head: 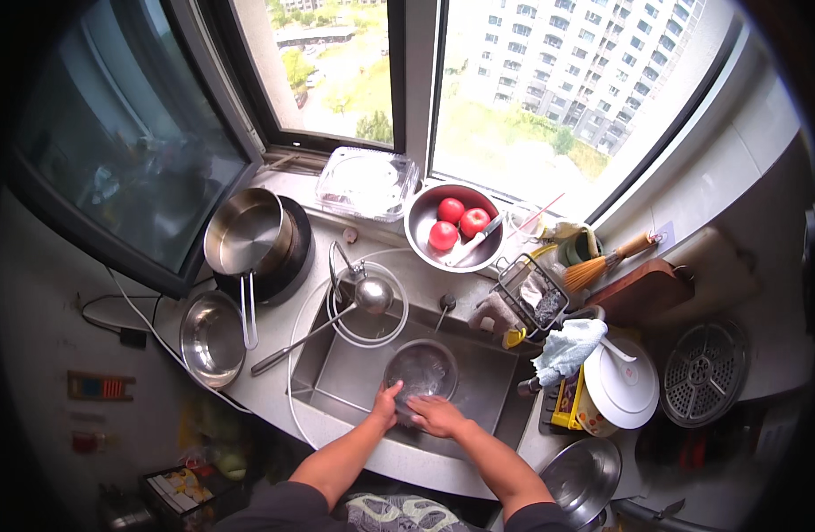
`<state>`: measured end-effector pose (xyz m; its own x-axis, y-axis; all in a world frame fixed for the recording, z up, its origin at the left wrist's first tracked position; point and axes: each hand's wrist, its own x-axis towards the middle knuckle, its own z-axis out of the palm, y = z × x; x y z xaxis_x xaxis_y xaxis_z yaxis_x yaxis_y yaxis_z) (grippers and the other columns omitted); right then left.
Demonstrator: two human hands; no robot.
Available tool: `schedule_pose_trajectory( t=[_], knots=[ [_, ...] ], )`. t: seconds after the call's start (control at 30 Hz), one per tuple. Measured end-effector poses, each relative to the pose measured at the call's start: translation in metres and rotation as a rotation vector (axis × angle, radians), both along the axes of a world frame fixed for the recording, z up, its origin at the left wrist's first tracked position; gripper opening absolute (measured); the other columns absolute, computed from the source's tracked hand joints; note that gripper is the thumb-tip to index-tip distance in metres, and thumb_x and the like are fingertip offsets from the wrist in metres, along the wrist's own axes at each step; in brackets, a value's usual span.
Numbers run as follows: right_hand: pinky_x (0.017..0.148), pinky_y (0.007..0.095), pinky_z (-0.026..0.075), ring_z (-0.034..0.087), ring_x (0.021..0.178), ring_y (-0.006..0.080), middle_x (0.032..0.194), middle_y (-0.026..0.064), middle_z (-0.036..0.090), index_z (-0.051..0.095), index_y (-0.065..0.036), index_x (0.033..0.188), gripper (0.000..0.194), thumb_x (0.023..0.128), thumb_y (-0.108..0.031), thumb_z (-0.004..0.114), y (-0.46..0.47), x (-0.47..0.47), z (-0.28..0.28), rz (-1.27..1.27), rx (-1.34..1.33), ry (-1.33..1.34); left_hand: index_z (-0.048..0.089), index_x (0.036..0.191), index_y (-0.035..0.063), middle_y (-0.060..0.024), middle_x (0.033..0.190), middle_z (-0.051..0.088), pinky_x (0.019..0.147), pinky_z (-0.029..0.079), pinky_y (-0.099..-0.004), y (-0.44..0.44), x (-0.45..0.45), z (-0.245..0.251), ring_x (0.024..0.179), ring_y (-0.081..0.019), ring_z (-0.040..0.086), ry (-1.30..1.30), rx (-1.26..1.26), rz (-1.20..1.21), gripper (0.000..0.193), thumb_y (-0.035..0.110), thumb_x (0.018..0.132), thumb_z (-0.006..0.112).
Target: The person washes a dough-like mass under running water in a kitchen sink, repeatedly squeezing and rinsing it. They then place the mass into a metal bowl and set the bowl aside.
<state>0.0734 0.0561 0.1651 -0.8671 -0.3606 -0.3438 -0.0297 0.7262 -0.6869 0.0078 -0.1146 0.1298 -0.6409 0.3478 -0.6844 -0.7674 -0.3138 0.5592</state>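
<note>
Over the stainless steel sink (354, 372), my left hand (385, 404) grips the left rim of a round metal bowl (424, 369), its thumb on top. My right hand (436, 415) lies with its fingers over the bowl's near edge; whether it grips the rim or only touches it I cannot tell. The bowl's inside looks wet. A steel ladle (374, 294) rests over a clear round container (395, 326) at the sink's back left, beside the faucet (339, 266).
Left of the sink stand a saucepan (248, 233) and a steel basin (213, 339). Behind it sits a bowl (414, 229) with tomatoes and a knife. A wire caddy (532, 296), a cloth (569, 351), a white lid (621, 384) and another steel basin (583, 479) crowd the right side.
</note>
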Motion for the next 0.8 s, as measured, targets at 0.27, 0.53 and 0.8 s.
schedule_pose_trajectory(
  t=[0.27, 0.53, 0.8],
  knots=[
    [0.119, 0.0598, 0.017, 0.014, 0.151, 0.0409, 0.163, 0.0178, 0.02, 0.036, -0.014, 0.153, 0.068, 0.094, -0.044, 0.053, -0.014, -0.049, -0.039, -0.03, 0.067, -0.024, 0.043, 0.142, 0.0117, -0.0113, 0.131, 0.062, 0.096, 0.05, -0.0583, -0.013, -0.018, -0.058, 0.112, -0.0337, 0.064, -0.254, 0.173, -0.14, 0.056, 0.05, 0.101, 0.048],
    [0.113, 0.054, 0.036, 0.043, 0.137, 0.0411, 0.145, 0.0265, 0.046, 0.051, -0.004, 0.139, 0.054, 0.087, 0.0, 0.064, 0.022, -0.019, -0.033, -1.273, -0.408, 0.243, 0.052, 0.128, 0.0001, -0.0117, 0.113, 0.065, 0.09, 0.054, -0.0469, -0.018, -0.028, -0.028, 0.1, -0.0256, 0.066, -0.06, -0.524, -0.36, 0.045, 0.013, 0.086, 0.065],
    [0.077, 0.0547, 0.059, 0.07, 0.085, 0.0379, 0.1, 0.0233, 0.066, 0.058, 0.005, 0.11, 0.035, 0.078, 0.006, 0.07, -0.041, -0.016, -0.156, -1.801, -1.31, -0.552, 0.05, 0.129, 0.0025, -0.0095, 0.104, 0.061, 0.093, 0.047, -0.0328, 0.018, 0.011, -0.006, 0.099, -0.023, 0.06, 0.518, -0.706, -0.103, 0.063, 0.002, 0.068, 0.065]
  ],
)
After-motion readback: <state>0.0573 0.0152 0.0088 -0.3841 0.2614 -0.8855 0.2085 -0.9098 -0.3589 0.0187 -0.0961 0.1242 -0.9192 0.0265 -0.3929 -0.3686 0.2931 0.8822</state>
